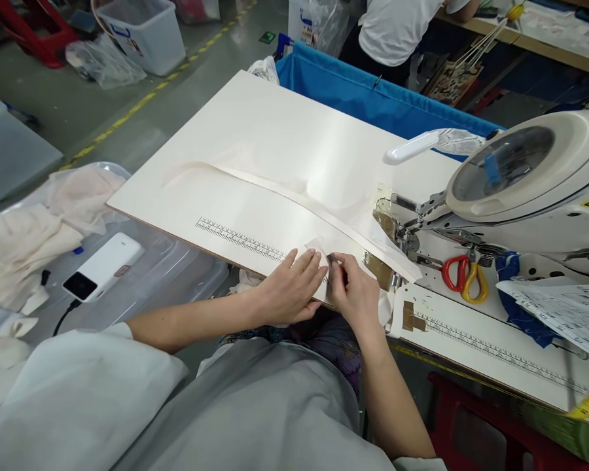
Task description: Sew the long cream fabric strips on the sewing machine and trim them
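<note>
One left hand (294, 284) lies flat, fingers close together, left of the sewing machine (525, 222); beside it, the right hand (357, 288) pinches a small dark tool (331, 259); beyond them, pale cloth (294, 199) runs leftward from the machine; past that, a blue bin (397, 98)

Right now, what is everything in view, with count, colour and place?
sewing machine: 1, white, right
table: 1, white, centre
fabric strip: 1, cream, on table
rulers: 2, black, table edge
scissors: 1, red/yellow, beside machine
bin: 1, blue, behind table
cloth pile: 1, peach, left
device: 1, white, left
boxes: several, translucent, floor
seats: 2, red, upper left, lower right
person: 1, white top, upper right
small item: 1, dark, table edge
left hand: 1, bare, table edge
right hand: 1, bare, pinching item
</note>
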Motion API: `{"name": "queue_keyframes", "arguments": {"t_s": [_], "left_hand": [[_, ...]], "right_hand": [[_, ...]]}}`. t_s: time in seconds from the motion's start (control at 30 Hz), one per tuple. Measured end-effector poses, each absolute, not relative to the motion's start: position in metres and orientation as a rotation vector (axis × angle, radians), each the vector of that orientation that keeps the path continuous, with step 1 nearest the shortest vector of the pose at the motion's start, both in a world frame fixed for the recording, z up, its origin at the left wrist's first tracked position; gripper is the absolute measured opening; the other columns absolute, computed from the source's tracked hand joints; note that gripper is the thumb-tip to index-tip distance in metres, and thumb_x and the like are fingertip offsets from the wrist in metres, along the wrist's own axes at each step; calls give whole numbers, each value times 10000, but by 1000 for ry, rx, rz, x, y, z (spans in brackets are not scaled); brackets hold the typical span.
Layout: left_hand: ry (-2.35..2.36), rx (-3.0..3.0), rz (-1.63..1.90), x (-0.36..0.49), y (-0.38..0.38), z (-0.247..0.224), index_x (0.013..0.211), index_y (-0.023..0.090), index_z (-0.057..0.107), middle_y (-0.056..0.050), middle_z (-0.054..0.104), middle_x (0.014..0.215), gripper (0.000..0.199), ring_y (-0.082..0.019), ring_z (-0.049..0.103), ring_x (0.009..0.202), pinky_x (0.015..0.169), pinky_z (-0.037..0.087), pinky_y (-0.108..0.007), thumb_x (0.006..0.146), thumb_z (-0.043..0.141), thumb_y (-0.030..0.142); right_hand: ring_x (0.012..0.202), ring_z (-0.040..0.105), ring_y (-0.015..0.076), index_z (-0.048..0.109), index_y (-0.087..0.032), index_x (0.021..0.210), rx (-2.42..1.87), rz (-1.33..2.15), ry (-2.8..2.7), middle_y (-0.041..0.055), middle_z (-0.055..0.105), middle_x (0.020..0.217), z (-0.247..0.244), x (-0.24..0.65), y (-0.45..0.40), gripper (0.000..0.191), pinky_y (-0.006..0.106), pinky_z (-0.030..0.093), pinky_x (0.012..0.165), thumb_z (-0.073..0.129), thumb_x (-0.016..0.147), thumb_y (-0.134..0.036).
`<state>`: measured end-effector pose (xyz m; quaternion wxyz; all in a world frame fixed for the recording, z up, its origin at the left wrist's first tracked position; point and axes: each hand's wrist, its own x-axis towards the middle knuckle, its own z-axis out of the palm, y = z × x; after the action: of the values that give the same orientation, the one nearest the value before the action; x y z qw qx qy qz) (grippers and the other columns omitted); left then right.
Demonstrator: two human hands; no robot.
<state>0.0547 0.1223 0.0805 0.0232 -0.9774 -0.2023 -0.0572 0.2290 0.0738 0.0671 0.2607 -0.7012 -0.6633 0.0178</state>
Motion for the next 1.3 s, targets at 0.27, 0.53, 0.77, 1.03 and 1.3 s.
{"name": "queue_keyframes", "arguments": {"t_s": [0.27, 0.53, 0.77, 1.03, 1.3], "left_hand": [[-622, -3034, -146, 56, 123, 83, 1422, -3, 399, -285, 438, 1443, 706, -410, 408, 1357, 1081, 351, -533, 919, 487, 485], [-665, -3028, -118, 57, 120, 87, 1416, 12, 406, -287, 403, 1470, 691, -409, 394, 1368, 1062, 366, -543, 920, 485, 486], [-661, -3093, -160, 57, 120, 84, 1412, 7, 414, -266, 408, 1477, 648, -385, 373, 1387, 1100, 329, -557, 945, 474, 453], [-568, -3112, -136, 57, 113, 88, 1422, 40, 405, -291, 418, 1458, 668, -412, 397, 1375, 1083, 342, -556, 915, 534, 455], [-571, -3083, -82, 58, 110, 91, 1445, 23, 364, -319, 384, 1470, 738, -433, 384, 1379, 1075, 346, -563, 892, 562, 470]], "right_hand": [[750, 670, 187, 638, -186, 1086, -1886, 50, -1878, 51, 737, 926, 68, 230, 80, 306, 262, 400, 616, 358, 1009, -283], [640, 639, 165, 660, -173, 973, -1831, -97, -1967, 37, 691, 718, 75, 231, 70, 278, 266, 339, 550, 390, 987, -238], [468, 532, 134, 595, -192, 1037, -1909, 205, -1591, 4, 680, 726, 87, 239, 38, 251, 254, 385, 486, 425, 987, -369], [698, 673, 182, 611, -190, 1058, -1938, 52, -1719, 49, 726, 853, 69, 230, 46, 271, 258, 415, 583, 372, 1010, -309], [718, 667, 177, 619, -189, 1067, -1859, 58, -1863, 43, 720, 870, 72, 239, 54, 268, 256, 393, 587, 367, 1011, -261]]}}
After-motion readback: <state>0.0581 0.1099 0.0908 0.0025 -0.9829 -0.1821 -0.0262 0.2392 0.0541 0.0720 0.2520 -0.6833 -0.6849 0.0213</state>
